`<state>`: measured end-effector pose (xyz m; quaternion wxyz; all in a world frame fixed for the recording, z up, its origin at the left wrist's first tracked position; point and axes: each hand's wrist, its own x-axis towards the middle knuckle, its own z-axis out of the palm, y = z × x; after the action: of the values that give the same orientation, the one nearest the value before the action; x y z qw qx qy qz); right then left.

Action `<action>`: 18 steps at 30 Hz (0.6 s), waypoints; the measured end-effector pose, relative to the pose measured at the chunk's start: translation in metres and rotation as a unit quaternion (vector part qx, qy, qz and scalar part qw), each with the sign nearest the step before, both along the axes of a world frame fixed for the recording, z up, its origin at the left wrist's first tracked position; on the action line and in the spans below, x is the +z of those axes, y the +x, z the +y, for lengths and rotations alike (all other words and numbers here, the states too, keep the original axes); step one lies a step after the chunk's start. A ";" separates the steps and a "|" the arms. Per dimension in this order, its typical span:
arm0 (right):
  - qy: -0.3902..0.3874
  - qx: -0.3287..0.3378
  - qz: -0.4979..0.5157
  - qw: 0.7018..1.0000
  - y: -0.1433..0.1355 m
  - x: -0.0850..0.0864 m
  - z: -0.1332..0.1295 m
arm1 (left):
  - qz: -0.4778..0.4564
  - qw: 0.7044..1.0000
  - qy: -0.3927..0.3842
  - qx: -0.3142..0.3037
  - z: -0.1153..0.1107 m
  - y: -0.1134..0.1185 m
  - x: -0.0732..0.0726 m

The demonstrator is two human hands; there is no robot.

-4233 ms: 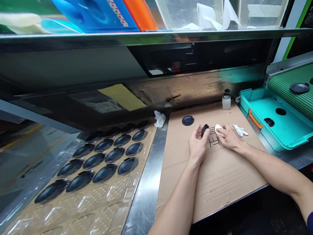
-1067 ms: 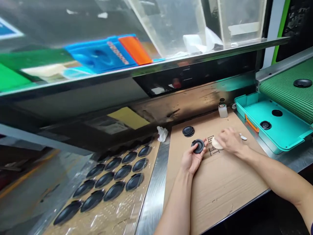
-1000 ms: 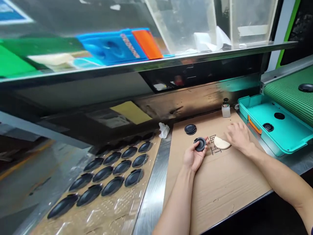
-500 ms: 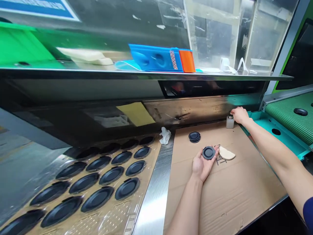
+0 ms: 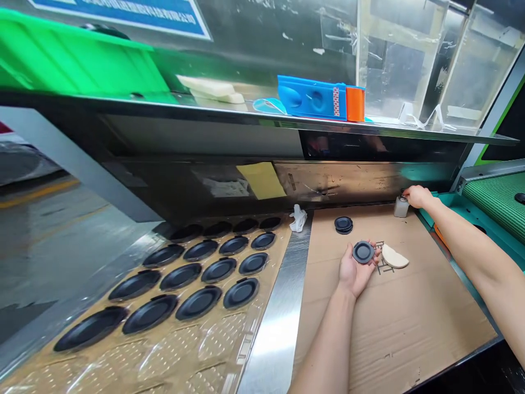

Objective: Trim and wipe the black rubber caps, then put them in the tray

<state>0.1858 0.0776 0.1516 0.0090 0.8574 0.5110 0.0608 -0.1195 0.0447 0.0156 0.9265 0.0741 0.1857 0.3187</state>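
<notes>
My left hand is palm up over the cardboard, its thumb and fingers around a dark round plastic lid with a raised rim. Just right of those fingertips lies a half-round cream pad. At the back of the cardboard, my right hand has its closed fingers at the top of a small translucent bottle, which appears to stand upright. The fingers partly hide the bottle's neck. A short stack of similar dark lids sits behind my left hand.
On the left, a clear blister tray holds rows of dark lids. A crumpled white tissue lies by the metal strip. A shelf overhangs the back, bearing a green bin and a blue packet. A green conveyor belt runs at right.
The view has swung left, so the scene sits further right and more of the tray and floor shows. Both hands keep nearly the same places, on the lid and at the bottle.
</notes>
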 end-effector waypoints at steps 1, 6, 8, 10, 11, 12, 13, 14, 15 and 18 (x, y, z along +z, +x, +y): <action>0.009 0.001 0.003 1.000 -0.005 0.000 -0.003 | -0.003 1.000 0.006 0.000 0.000 0.000 0.000; 0.225 0.135 0.095 0.960 -0.070 -0.030 -0.049 | -0.023 0.999 0.028 0.021 0.001 0.000 0.001; 0.278 0.204 0.162 0.925 -0.108 -0.057 -0.079 | -0.027 0.999 0.033 0.020 0.001 0.000 0.003; 0.284 0.242 0.216 0.902 -0.143 -0.083 -0.107 | -0.026 0.998 0.044 0.020 0.000 0.001 0.005; 0.283 0.257 0.230 0.895 -0.156 -0.094 -0.117 | -0.022 0.998 0.049 0.022 -0.002 0.001 0.005; 0.281 0.271 0.235 0.890 -0.167 -0.104 -0.124 | -0.017 0.998 0.051 0.025 -0.003 0.002 0.006; 0.280 0.285 0.230 0.888 -0.175 -0.111 -0.129 | -0.013 0.998 0.052 0.026 -0.005 0.003 0.007; 0.279 0.297 0.219 0.887 -0.181 -0.117 -0.130 | -0.008 0.998 0.053 0.024 -0.006 0.004 0.007; 0.275 0.305 0.204 0.888 -0.184 -0.120 -0.130 | -0.004 0.998 0.054 0.019 -0.008 0.006 0.007; 0.260 0.298 0.163 0.904 -0.189 -0.124 -0.121 | 0.009 0.998 0.061 -0.007 -0.012 0.010 0.004</action>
<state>-0.0027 -0.0432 0.0276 -0.3158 0.6354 0.7028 0.0506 -0.1094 0.0323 0.0198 0.9207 0.1347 0.1734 0.3227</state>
